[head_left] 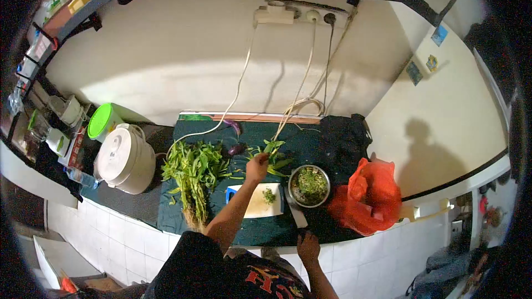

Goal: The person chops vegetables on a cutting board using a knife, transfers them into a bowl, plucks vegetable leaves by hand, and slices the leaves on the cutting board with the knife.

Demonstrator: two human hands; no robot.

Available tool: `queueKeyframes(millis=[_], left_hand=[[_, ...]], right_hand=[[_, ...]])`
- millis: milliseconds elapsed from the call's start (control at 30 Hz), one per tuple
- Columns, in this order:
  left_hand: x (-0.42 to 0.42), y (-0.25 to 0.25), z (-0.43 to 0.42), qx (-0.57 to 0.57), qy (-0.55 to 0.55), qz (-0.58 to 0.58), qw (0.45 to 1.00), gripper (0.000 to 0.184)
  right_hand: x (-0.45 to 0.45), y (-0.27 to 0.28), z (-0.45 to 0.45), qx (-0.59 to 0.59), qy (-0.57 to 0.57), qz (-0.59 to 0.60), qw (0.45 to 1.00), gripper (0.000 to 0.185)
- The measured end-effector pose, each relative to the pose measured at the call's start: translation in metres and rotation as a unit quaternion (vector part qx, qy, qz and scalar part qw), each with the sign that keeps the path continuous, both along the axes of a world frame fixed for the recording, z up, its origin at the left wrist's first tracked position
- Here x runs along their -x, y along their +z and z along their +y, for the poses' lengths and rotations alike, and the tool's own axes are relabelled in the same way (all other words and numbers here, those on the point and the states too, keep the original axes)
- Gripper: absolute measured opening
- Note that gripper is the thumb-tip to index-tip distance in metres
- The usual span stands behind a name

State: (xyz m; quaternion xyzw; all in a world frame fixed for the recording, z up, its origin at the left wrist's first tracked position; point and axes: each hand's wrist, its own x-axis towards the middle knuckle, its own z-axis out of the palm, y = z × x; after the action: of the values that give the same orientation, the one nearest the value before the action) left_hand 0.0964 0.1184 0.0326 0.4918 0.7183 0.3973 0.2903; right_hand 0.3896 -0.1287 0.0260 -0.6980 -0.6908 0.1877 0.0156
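My left hand (257, 167) is over the far edge of the white cutting board (260, 206), its fingers closed on a few loose leafy greens (276, 158). My right hand (308, 246) grips a knife (298, 214) by its dark handle, the blade pointing away from me between the board and a metal bowl. A small heap of chopped greens (269, 195) lies on the board, which has a blue corner. Chopped greens and paler bits fill the metal bowl (309, 186). Left of the board lies a big bunch of leafy stems (195, 174), roots toward me.
Purple eggplants (236, 149) lie behind the board on the dark cloth (255, 122). At left stand a white rice cooker (126, 158) and a green-lidded tub (101, 122). A red plastic bag (370, 196) is at right. Cables hang from a wall power strip (277, 15).
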Motion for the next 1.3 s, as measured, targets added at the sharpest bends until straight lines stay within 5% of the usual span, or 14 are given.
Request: queueKeyframes(millis=[67, 167, 333, 400, 467, 633, 767, 900, 1000, 1300], left_hand=[[0.007, -0.002, -0.01, -0.042, -0.032, -0.103, 0.993, 0.031], [0.014, 0.041, -0.039, -0.027, -0.026, -0.186, 0.982, 0.032], [0.026, 0.036, -0.062, -0.083, -0.03, -0.349, 0.933, 0.027], [0.027, 0.068, -0.084, -0.036, -0.027, -0.401, 0.915, 0.025], [0.029, 0.095, -0.099, -0.023, -0.073, -0.466, 0.882, 0.023], [0.039, 0.156, -0.125, 0.014, -0.124, -0.349, 0.929, 0.023], [0.053, 0.161, -0.133, -0.02, -0.166, -0.324, 0.931, 0.032], [0.062, 0.164, -0.141, -0.023, -0.175, -0.308, 0.935, 0.032], [0.063, 0.168, -0.146, -0.076, -0.19, -0.198, 0.959, 0.028], [0.043, 0.162, -0.158, -0.007, -0.11, -0.314, 0.943, 0.021]], right_hand=[[0.001, -0.027, 0.009, -0.148, 0.057, -0.024, 0.987, 0.051], [0.006, -0.029, 0.022, -0.121, 0.087, -0.043, 0.988, 0.05], [0.032, 0.027, 0.06, -0.128, 0.1, -0.04, 0.986, 0.048], [0.055, 0.064, 0.083, -0.029, 0.086, 0.26, 0.961, 0.039], [0.084, 0.049, 0.108, 0.095, -0.001, 0.521, 0.848, 0.031], [0.141, 0.133, 0.138, 0.13, -0.048, 0.693, 0.707, 0.027], [0.148, 0.159, 0.157, 0.104, -0.03, 0.623, 0.774, 0.021], [0.155, 0.178, 0.159, 0.051, 0.007, 0.619, 0.784, 0.018], [0.16, 0.189, 0.159, 0.028, -0.025, 0.572, 0.82, 0.018], [0.164, 0.194, 0.146, -0.003, 0.0, 0.622, 0.783, 0.015]])
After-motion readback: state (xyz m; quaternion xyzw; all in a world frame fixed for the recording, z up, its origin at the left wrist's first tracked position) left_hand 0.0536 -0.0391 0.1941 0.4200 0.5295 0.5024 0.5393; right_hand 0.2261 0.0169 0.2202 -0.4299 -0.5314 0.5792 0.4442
